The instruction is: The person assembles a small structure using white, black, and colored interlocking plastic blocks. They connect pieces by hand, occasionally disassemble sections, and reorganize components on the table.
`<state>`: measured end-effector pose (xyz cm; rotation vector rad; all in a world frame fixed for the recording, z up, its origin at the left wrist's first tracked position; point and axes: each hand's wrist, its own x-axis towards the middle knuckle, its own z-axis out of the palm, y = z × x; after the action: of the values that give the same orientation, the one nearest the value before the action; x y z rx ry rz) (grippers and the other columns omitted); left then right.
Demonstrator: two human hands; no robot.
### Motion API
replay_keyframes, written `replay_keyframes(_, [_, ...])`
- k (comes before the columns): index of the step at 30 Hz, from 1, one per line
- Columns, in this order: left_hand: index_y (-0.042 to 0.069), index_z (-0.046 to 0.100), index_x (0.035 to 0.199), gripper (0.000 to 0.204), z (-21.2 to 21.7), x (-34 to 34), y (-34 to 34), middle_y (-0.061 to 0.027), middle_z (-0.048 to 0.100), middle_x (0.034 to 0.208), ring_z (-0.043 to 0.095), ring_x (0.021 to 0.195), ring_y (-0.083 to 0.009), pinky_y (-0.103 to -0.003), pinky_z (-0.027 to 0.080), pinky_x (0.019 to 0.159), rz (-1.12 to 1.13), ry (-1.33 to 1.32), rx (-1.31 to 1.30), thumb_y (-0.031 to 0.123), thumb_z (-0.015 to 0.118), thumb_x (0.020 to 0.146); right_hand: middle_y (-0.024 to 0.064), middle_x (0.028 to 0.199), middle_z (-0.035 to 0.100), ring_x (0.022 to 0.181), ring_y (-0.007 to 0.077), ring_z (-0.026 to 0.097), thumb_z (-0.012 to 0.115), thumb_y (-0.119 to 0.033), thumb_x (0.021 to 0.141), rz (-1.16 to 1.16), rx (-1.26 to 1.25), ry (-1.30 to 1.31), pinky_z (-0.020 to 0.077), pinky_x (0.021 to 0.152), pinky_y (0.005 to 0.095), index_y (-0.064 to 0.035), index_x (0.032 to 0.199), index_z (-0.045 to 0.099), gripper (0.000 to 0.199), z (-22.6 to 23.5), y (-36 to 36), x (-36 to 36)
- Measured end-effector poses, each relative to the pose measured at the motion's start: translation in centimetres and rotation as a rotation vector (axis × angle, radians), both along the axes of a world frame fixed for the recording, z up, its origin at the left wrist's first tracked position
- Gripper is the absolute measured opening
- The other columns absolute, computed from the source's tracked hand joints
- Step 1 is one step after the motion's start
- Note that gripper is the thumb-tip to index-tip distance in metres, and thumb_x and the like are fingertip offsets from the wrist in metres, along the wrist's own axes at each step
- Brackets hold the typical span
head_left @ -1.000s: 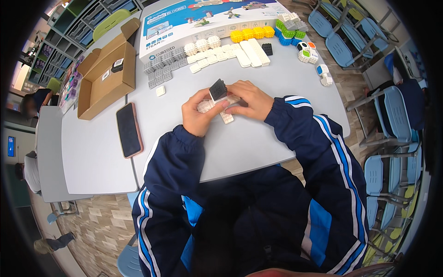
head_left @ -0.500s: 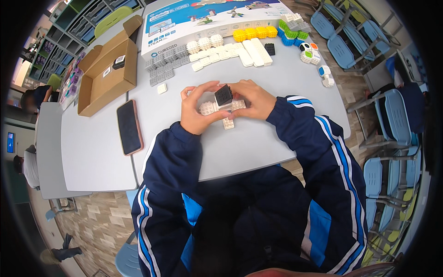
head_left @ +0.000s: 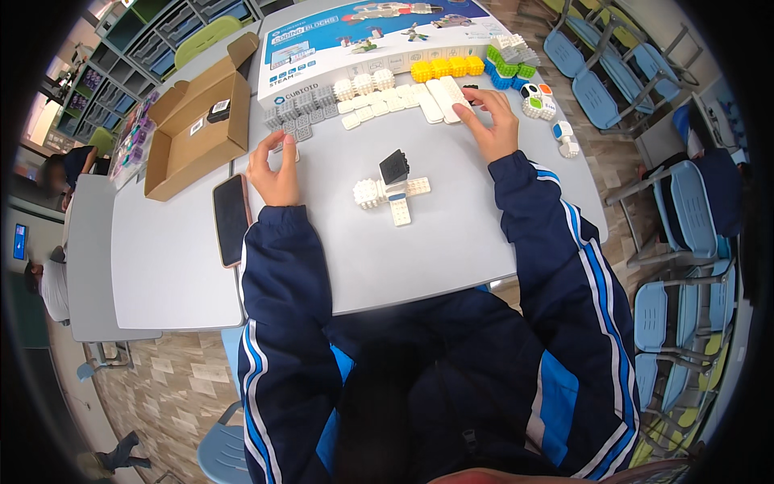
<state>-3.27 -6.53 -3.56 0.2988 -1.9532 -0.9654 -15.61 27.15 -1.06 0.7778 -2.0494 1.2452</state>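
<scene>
A small build of white blocks point(head_left: 370, 193) stands alone on the table between my hands, with a tilted black square piece point(head_left: 394, 166) on top and white studded plates point(head_left: 401, 211) sticking out to the right and toward me. My left hand point(head_left: 276, 171) is open near the grey blocks, thumb and forefinger apart; a small white tile is partly hidden behind it. At the long white plates point(head_left: 441, 98), my right hand point(head_left: 493, 127) has its thumb and fingers spread around the right edge. Its fingers mostly cover a small black block there. Whether it touches either piece is unclear.
Grey blocks point(head_left: 302, 109), white tiles point(head_left: 379, 104), yellow blocks point(head_left: 447, 70) and green-blue blocks point(head_left: 509, 66) line up before a large printed box point(head_left: 355, 50). Left are an open cardboard box point(head_left: 173, 165) and a phone point(head_left: 231, 219). White cubes with coloured faces point(head_left: 538, 101) sit at right.
Both hands have let go of the white build, now resting on the table. My left hand moved left toward the grey blocks; the right moved right and away to the long plates.
</scene>
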Motion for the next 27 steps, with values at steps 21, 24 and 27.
replay_keyframes(21, [0.016, 0.073, 0.093, 0.022, -1.5, 1.7, -2.3, -0.0011, 0.068, 0.101, 0.057, 0.1, -0.0229, -0.042, 0.032, 0.093, 0.152, -0.381, -0.468, 0.033, 0.075, 0.079, 0.0045, 0.114, 0.061, 0.109, 0.0275, 0.049, 0.075, -0.015, 0.08, 0.031, 0.133, 0.074, 0.0442, 0.089, 0.0362, -0.0122, 0.102, 0.073, 0.022, -2.3, -0.4, -0.5])
replay_keyframes(24, [0.013, 0.072, 0.093, 0.026, -1.4, 1.6, -2.2, -0.0032, 0.067, 0.099, 0.059, 0.096, -0.0232, -0.038, 0.037, 0.089, 0.094, -0.379, -0.468, 0.034, 0.077, 0.079, 0.0051, 0.113, 0.061, 0.109, 0.0281, 0.049, 0.074, -0.012, 0.081, 0.036, 0.113, 0.071, 0.0443, 0.089, 0.0367, -0.0118, 0.1, 0.073, 0.019, -2.2, -0.4, -0.3])
replay_keyframes(27, [0.01, 0.069, 0.095, 0.025, -0.7, 1.4, -0.6, -0.0075, 0.065, 0.098, 0.058, 0.094, -0.0268, -0.039, 0.041, 0.085, -0.037, -0.361, -0.474, 0.027, 0.079, 0.079, 0.0057, 0.111, 0.062, 0.107, 0.0282, 0.051, 0.073, -0.009, 0.08, 0.063, 0.167, 0.182, 0.0444, 0.089, 0.0373, -0.0102, 0.097, 0.072, 0.017, -2.3, -0.6, -0.2])
